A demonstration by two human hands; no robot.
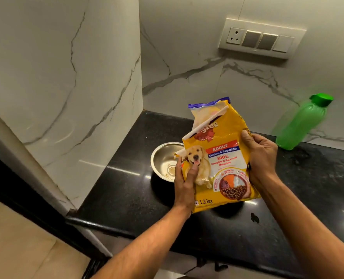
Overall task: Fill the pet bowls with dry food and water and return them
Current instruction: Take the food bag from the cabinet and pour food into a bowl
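Spanning the lower frame from 6 to 3 o'clock, black granite countertop (126, 190), polished, glare streaks on it. Marble-pattern wall panels behind and to the left.

Dog food bag (219, 158), yellow, at frame centre, held upright off the counter. Top already torn open, flap folded over with a white strip across it, mouth toward 12 o'clock. Label reads 1.2 kg; judged moderately heavy, soft-sided, glossy film likely slick, contents free to shift when tipped.

Green water bottle (300, 123) at 2 o'clock of the bag, well apart, standing by the back wall, cap on.

Steel pet bowl (167, 160) at 9 o'clock of the bag, on the counter, partly hidden behind it. Only crumbs at the bottom. Second bowl not in view.

Left hand (184, 182) clamped on the bag's lower left edge, thumb across the printed dog. Right hand (261, 158) clamped on the right edge at mid-height, thumb on the front.

Judgement: filling not begun. Best hold for a pour looks like one hand low under the weight, the other near the mouth to shape a spout.
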